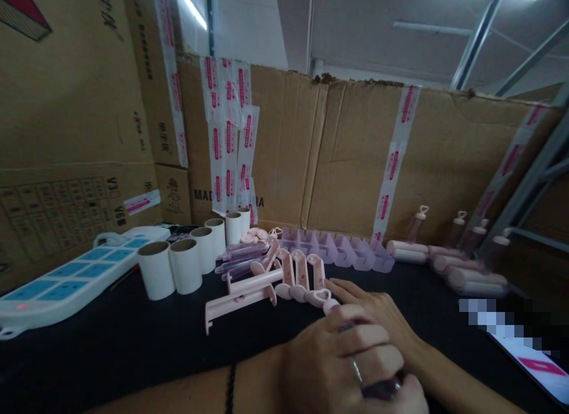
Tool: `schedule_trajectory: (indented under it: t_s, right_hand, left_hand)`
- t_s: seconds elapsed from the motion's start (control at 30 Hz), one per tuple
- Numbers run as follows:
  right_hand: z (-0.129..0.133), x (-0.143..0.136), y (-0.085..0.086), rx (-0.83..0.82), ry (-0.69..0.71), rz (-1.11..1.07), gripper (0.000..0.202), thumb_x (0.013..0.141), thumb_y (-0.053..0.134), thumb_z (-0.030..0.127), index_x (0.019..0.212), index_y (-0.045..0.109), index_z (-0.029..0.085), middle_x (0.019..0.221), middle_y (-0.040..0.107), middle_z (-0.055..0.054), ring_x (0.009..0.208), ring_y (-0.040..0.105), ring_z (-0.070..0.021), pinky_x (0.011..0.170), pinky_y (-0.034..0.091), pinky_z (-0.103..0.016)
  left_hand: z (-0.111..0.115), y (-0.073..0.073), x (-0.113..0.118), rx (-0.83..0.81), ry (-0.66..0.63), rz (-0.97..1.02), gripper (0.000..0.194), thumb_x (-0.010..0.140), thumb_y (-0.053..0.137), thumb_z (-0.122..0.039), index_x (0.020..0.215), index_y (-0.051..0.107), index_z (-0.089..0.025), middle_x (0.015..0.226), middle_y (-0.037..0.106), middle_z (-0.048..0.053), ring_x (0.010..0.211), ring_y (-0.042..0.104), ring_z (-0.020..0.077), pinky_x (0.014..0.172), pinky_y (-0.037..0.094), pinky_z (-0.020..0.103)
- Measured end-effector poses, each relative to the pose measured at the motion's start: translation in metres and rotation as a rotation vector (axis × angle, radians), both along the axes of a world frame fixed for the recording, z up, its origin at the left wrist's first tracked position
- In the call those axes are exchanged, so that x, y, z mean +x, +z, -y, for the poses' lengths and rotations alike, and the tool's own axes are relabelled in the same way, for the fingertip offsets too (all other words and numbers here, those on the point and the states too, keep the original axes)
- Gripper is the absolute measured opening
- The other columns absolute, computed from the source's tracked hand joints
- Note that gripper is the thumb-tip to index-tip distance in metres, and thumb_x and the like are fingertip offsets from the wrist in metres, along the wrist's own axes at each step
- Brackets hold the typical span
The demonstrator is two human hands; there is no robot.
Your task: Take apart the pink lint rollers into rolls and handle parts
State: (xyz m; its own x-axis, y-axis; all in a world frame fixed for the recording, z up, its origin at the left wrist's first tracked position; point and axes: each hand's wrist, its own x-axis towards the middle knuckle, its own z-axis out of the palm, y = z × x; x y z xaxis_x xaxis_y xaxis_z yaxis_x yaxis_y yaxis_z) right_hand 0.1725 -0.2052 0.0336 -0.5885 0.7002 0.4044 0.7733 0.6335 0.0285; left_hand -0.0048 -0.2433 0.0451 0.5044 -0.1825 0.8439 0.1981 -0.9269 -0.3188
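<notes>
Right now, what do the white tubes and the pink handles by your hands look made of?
White tubes: likely cardboard or paper, matte white outside, brownish inner wall, thin rim. Pink handles: probably moulded plastic, smooth with a slight sheen and rounded edges. Left hand holds a dark piece, material unclear.

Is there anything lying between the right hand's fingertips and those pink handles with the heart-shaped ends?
Nothing visible. The right hand lies flat on the black table, its fingertips right at the nearest of the pink handles, with no object between. The left hand is closed over something dark, nearer the camera and out of that path.
</notes>
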Motion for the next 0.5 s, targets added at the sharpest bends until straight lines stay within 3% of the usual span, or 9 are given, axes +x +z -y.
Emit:
schedule_trajectory:
  t_s: [0.13, 0.2, 0.27, 0.33, 0.5]
  right_hand:
    - [-0.003, 0.011, 0.011, -0.042, 0.025, -0.417, 0.03, 0.099, 0.049, 0.023, 0.124, 0.065, 0.022, 0.118, 0.071, -0.008, 0.096, 0.072, -0.0229, 0.079, 0.057, -0.031]
    - [-0.005, 0.018, 0.02, -0.082, 0.03, -0.653, 0.028, 0.102, 0.048, 0.035, 0.113, 0.07, 0.02, 0.103, 0.074, -0.008, 0.095, 0.07, -0.0239, 0.081, 0.055, -0.032]
    - [-0.008, 0.024, 0.028, -0.171, 0.029, -0.815, 0.036, 0.103, 0.048, 0.045, 0.11, 0.072, 0.018, 0.09, 0.073, -0.006, 0.078, 0.067, -0.0206, 0.068, 0.052, -0.028]
    - [-0.01, 0.03, 0.033, -0.308, 0.052, -0.935, 0.043, 0.103, 0.047, 0.051, 0.113, 0.071, 0.017, 0.081, 0.069, -0.004, 0.058, 0.056, -0.0146, 0.052, 0.041, -0.024]
    - [-0.015, 0.04, 0.036, -0.543, 0.132, -1.128, 0.043, 0.099, 0.055, 0.054, 0.111, 0.07, 0.016, 0.07, 0.058, 0.0, 0.051, 0.038, -0.0095, 0.045, 0.024, -0.022]
  left_hand:
    - [0.0, 0.01, -0.004, 0.008, 0.073, 0.041, 0.02, 0.089, 0.069, -0.022, 0.109, 0.069, -0.028, 0.102, 0.074, -0.003, 0.096, 0.063, 0.0173, 0.094, 0.049, 0.036]
    - [-0.002, 0.014, -0.004, 0.008, 0.07, 0.019, 0.02, 0.089, 0.068, -0.019, 0.108, 0.07, -0.025, 0.099, 0.075, -0.003, 0.093, 0.063, 0.0167, 0.089, 0.051, 0.033]
    - [-0.007, 0.017, -0.002, 0.014, 0.035, -0.008, 0.016, 0.092, 0.061, -0.015, 0.104, 0.071, -0.021, 0.097, 0.075, 0.001, 0.094, 0.064, 0.0167, 0.086, 0.054, 0.03]
    - [-0.013, 0.017, -0.002, 0.033, -0.002, -0.024, 0.019, 0.095, 0.054, -0.012, 0.102, 0.071, -0.017, 0.1, 0.074, 0.005, 0.101, 0.065, 0.0179, 0.089, 0.057, 0.028]
    - [-0.026, 0.01, -0.004, 0.033, -0.039, -0.096, 0.018, 0.094, 0.055, -0.006, 0.107, 0.068, -0.008, 0.111, 0.07, 0.014, 0.119, 0.062, 0.024, 0.101, 0.058, 0.033]
